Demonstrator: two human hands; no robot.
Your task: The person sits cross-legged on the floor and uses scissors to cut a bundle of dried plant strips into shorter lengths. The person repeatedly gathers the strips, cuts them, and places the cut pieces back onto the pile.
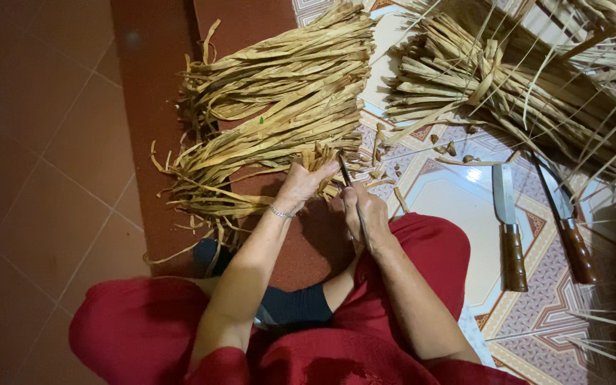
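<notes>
Fingers of the left hand point(302, 182) grip dried leaf strips point(279, 142) lying on the floor point(51, 178); the right hand point(365, 214) clasps a thin knife point(351, 191) just beside them.

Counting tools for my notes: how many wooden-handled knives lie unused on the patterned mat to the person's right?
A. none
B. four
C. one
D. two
D: a broad knife and a slimmer knife lie side by side on the mat, touched by neither hand.
</notes>
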